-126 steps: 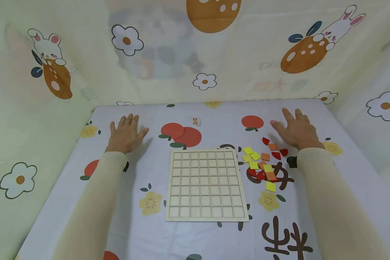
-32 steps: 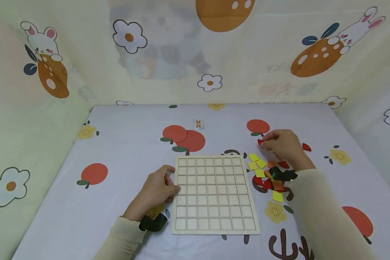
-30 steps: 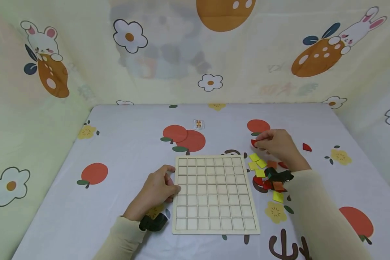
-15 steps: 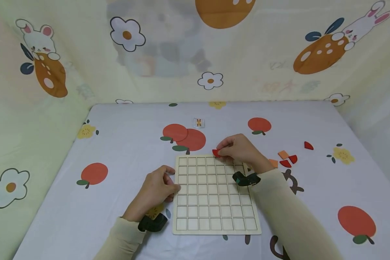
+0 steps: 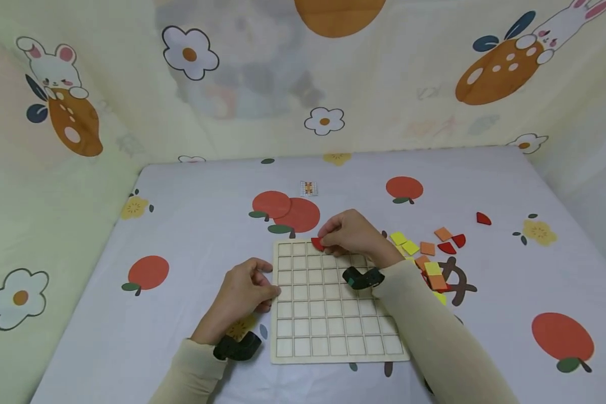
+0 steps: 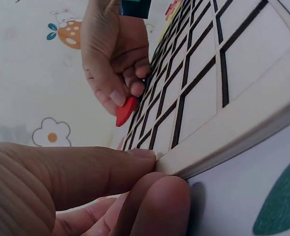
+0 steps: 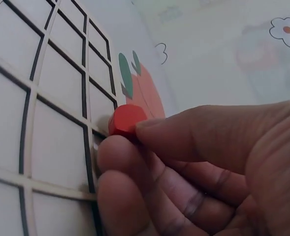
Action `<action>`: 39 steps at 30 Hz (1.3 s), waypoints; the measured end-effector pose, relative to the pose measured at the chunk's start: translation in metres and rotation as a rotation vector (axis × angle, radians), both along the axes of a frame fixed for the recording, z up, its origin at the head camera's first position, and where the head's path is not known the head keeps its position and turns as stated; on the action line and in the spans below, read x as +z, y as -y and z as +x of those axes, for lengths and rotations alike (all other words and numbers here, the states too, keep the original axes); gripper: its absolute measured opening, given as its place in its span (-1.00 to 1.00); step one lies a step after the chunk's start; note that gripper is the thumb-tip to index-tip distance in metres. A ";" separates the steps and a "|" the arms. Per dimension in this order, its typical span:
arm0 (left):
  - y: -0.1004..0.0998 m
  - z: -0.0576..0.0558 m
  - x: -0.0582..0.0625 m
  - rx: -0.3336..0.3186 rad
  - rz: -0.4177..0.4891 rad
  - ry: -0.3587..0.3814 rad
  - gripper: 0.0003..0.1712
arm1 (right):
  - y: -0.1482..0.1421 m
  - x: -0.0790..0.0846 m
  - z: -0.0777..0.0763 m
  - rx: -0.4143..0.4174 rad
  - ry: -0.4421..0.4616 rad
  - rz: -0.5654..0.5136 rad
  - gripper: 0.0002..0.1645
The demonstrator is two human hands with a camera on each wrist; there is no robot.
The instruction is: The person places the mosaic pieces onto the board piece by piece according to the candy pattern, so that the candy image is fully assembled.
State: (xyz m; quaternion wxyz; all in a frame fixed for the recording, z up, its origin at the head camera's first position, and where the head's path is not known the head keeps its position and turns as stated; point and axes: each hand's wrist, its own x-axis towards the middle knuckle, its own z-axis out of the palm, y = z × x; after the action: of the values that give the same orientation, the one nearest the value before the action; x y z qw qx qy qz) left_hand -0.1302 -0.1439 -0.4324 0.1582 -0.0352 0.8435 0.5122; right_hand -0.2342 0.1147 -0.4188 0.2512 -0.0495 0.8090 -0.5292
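Observation:
A pale wooden grid board (image 5: pixel 328 325) lies on the table, its square cells bare where they show. My left hand (image 5: pixel 242 289) grips the board's left edge, thumb on top and fingers at the side, as the left wrist view shows close up. Over the board's far row, my right hand (image 5: pixel 353 235) pinches a red quarter-circle tile (image 5: pixel 317 243) between thumb and fingers. In the right wrist view that red tile (image 7: pixel 127 119) sits at the fingertips beside the grid lines. Whether it touches the board I cannot tell.
Right of the board lies a loose pile of yellow (image 5: pixel 411 247), orange (image 5: pixel 427 248) and red tiles (image 5: pixel 446 248), partly behind my right forearm. One red tile (image 5: pixel 483 218) lies apart, farther right. A small patterned card (image 5: pixel 309 188) lies beyond the board.
Both hands lay flat on the table at first. My left hand came to the board's edge. My right hand picked up a red tile and carried it left over the board's far row.

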 end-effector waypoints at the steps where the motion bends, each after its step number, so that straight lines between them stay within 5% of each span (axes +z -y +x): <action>1: 0.000 0.000 0.000 0.000 0.000 -0.001 -0.53 | 0.001 0.001 0.000 0.001 -0.006 0.004 -0.85; 39: -0.002 0.000 0.001 -0.003 -0.057 -0.011 -0.53 | 0.020 0.002 0.009 -0.032 -0.125 0.207 -0.86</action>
State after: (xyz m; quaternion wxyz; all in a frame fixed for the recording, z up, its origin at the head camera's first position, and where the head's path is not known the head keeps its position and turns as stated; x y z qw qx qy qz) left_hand -0.1299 -0.1419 -0.4315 0.1532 -0.0354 0.8585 0.4880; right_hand -0.2256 0.0948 -0.4173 0.1956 -0.0430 0.8740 -0.4428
